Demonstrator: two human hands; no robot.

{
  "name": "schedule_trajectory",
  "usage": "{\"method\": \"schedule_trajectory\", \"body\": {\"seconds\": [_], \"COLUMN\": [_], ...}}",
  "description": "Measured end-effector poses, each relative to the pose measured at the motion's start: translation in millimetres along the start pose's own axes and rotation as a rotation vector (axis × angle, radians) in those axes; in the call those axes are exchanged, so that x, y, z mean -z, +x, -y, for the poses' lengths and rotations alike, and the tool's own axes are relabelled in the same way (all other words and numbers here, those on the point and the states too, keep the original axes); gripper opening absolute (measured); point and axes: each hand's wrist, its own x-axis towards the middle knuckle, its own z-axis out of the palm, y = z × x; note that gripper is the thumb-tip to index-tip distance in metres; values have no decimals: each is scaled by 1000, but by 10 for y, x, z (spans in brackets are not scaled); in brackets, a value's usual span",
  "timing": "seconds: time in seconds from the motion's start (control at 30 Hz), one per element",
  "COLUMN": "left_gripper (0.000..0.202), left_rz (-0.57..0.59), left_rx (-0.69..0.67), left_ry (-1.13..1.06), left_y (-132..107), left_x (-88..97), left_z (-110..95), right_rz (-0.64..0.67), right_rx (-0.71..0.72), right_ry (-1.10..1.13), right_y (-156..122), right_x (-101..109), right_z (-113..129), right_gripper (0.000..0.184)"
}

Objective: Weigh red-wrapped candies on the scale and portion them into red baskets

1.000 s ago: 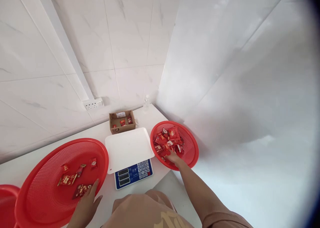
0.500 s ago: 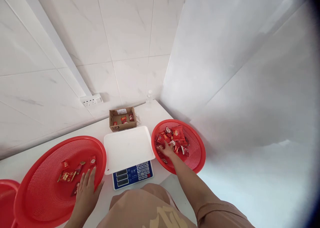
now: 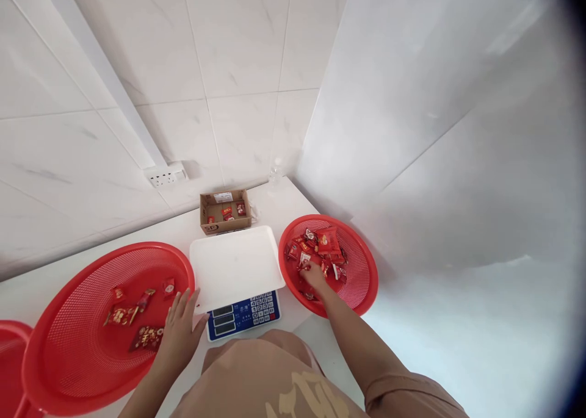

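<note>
My right hand [image 3: 314, 276] reaches into the right red mesh basket [image 3: 361, 302]. Its fingers are curled around a small red wrapped candy [image 3: 305, 266], partly hidden by the hand. Around it lie several red candy packets [image 3: 328, 241]. My left hand [image 3: 180, 329] is open with fingers spread, over the right rim of the large left red basket [image 3: 68, 308], holding nothing. That basket contains a few red and gold packets, among them a dark red one [image 3: 147, 338]. Between the baskets stands a digital scale [image 3: 242, 315] with a white tray [image 3: 235, 265] on top.
Behind the scale is a small cardboard box [image 3: 215, 227] with a few red packets inside. A clear bottle [image 3: 276, 171] stands by the wall corner. Another red basket [image 3: 11, 345] is at the left edge. A wall socket [image 3: 165, 175] is above the white table [image 3: 281, 204].
My left hand has moved right and up, off the dark red packet, to the basket's rim. In the right basket, my right hand's spread fingers have curled in on a candy.
</note>
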Motion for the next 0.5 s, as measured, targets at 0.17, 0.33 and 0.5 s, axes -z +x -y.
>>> {"method": "schedule_trajectory", "body": {"seconds": [0.17, 0.33, 0.5], "left_gripper": [53, 55, 52], "left_rz": [66, 332, 556], "left_rx": [-13, 57, 358], "left_ry": [-246, -594, -1200], "left_y": [0, 40, 114], "left_x": [70, 159, 228], "left_z": [-239, -703, -1111], "right_rz": [1, 276, 863], "right_rx": [-84, -238, -181], "right_ry": [415, 1121, 1074], "right_y": [-8, -229, -613], "right_x": [309, 429, 228], "right_z": [195, 707, 1285], "right_gripper": [10, 17, 40]}}
